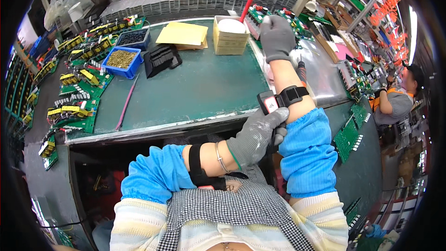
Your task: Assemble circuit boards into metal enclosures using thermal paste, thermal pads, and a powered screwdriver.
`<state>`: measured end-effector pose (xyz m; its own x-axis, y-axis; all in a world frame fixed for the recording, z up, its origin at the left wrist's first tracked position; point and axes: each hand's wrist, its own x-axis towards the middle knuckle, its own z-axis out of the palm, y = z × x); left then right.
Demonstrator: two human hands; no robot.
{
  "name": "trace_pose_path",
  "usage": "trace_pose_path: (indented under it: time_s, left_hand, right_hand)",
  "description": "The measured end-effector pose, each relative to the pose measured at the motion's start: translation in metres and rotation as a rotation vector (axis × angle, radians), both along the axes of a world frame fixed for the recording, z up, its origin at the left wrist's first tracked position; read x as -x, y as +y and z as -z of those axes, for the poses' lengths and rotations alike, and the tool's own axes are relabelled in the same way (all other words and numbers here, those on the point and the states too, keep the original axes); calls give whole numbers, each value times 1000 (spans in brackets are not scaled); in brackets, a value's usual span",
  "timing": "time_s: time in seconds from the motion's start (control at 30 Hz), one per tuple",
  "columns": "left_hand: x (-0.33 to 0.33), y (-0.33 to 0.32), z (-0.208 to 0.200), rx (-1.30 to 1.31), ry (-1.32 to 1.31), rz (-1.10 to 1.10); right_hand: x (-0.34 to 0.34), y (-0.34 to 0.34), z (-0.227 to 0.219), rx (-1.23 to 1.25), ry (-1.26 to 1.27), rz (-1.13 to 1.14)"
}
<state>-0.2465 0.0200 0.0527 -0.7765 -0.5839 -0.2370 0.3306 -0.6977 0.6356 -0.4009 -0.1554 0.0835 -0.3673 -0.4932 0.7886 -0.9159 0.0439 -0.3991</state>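
Observation:
My left hand, in a grey glove whitened at the fingers, is closed at my right forearm. It grips the small black device strapped there by a black band. My right hand, also grey-gloved, reaches out to the far right with curled fingers. Its palm side is hidden. Beside that hand lie circuit boards with red and green parts. A screwdriver with an orange and black handle lies beside my right forearm.
Blue trays hold brass-coloured pieces and dark pieces. Yellow sheets, a black case, a purple stick and a box with a white tub are on the green bench. Green boards line the left; a person works at right.

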Motion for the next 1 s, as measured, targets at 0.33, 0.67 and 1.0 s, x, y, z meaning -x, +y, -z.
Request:
trace_pose_path:
  time_s: [0.33,0.67,1.0]
  left_hand:
    - [-1,12,-4,37,-14,47]
    - [-37,-15,-10,164,-123,171]
    - [-199,-68,28,365,-118,-204]
  right_hand:
    - [12,-7,-17,-82,-68,24]
    - [19,-10,-2,36,-843,-567]
    - [14,36,-2,-634,-379,-798]
